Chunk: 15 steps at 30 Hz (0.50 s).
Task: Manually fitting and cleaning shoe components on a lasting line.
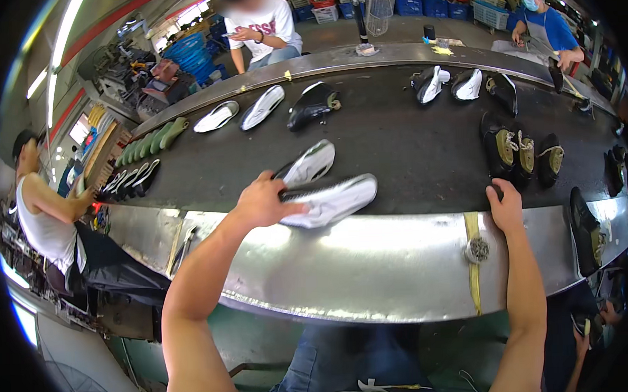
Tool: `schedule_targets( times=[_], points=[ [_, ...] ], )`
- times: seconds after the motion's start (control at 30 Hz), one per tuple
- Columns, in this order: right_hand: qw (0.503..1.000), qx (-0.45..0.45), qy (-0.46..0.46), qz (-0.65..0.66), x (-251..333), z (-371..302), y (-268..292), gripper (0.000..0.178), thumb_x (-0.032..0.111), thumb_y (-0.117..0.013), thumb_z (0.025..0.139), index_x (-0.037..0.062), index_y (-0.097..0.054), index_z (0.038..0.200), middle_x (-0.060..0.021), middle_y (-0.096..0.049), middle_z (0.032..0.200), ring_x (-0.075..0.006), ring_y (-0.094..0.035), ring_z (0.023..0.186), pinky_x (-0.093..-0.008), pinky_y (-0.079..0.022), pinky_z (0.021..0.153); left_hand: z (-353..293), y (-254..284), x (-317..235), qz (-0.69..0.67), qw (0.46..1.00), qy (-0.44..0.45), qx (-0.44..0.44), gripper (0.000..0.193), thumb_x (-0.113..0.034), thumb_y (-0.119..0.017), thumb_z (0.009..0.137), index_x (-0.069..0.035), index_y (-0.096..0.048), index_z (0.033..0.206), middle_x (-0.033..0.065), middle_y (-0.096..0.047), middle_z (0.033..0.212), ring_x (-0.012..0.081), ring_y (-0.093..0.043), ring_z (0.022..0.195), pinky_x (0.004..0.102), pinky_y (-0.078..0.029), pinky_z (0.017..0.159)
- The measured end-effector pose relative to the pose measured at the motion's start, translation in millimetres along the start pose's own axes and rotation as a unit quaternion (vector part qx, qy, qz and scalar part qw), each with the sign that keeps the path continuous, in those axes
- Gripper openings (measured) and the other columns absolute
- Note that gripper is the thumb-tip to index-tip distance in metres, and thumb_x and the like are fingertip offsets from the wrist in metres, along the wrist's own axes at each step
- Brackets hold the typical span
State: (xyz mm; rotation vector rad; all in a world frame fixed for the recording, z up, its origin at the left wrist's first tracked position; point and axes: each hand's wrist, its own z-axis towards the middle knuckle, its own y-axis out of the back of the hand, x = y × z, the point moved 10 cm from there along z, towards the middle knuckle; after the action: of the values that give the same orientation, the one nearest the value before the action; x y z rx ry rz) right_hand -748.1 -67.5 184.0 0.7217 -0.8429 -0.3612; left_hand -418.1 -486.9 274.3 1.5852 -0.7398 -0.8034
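Far left: person in white tank top (pixel 48 202) and dark apron stands at the bench (pixel 395 138) end, next to a tight row of black shoes with white edging (pixel 135 180) and, behind them, smooth green foot-shaped forms (pixel 146 145). Thin metal tool (pixel 183 250) on the near ledge. Far row next: two pale-bottomed shoes (pixel 262 106), then a black one (pixel 314 106); seated person in white T-shirt (pixel 263 28) beyond. Left hand (pixel 262 201) is closed on the heel end of a white-bottomed shoe (pixel 338 198), over the near edge of the matte black top; a similar shoe (pixel 311 163) sits just behind it, can't tell if it's gripped too. Near ledge (pixel 372 263) is shiny sheet metal, curved by the lens. Round tub of small metal bits (pixel 478 250) sits on a yellow strip (pixel 475 290). Right hand (pixel 506 204) half curled at ledge edge, grip unclear; black shoes with tan laces (pixel 525 153) just beyond. Far right: person in blue shirt (pixel 559 30). Black shoe (pixel 586 231) lies across near ledge, right.
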Motion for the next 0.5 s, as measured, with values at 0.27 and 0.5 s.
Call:
schedule_targets(
  times=[0.27,0.5],
  points=[
    [0.992,-0.01,0.046,0.12,101.0,-165.4,45.2,0.008,0.012,-0.062,0.095,0.0049,-0.063,0.099,-0.0101,-0.066,0.088,-0.0225,-0.063,0.084,-0.0352,-0.048,0.075,-212.4,-20.4,72.6,-0.012,0.998,0.066,-0.018,0.074,-0.057,-0.08,0.073,0.001,-0.069,0.116,0.036,-0.046,0.136,0.051,-0.056,0.115,0.05,-0.045,0.102],
    [0.845,0.524,0.107,0.018,179.0,-534.8,-16.1,0.034,0.034,-0.068,0.088,0.0072,-0.067,0.108,-0.0159,-0.065,0.102,-0.0345,-0.063,0.098,-0.0447,-0.053,0.082,-143.0,-64.4,13.8,0.034,0.993,-0.094,-0.066,0.088,-0.054,-0.069,0.083,0.002,-0.042,0.146,0.0364,-0.034,0.15,0.0459,-0.031,0.144,0.0487,-0.029,0.116]
  ],
)
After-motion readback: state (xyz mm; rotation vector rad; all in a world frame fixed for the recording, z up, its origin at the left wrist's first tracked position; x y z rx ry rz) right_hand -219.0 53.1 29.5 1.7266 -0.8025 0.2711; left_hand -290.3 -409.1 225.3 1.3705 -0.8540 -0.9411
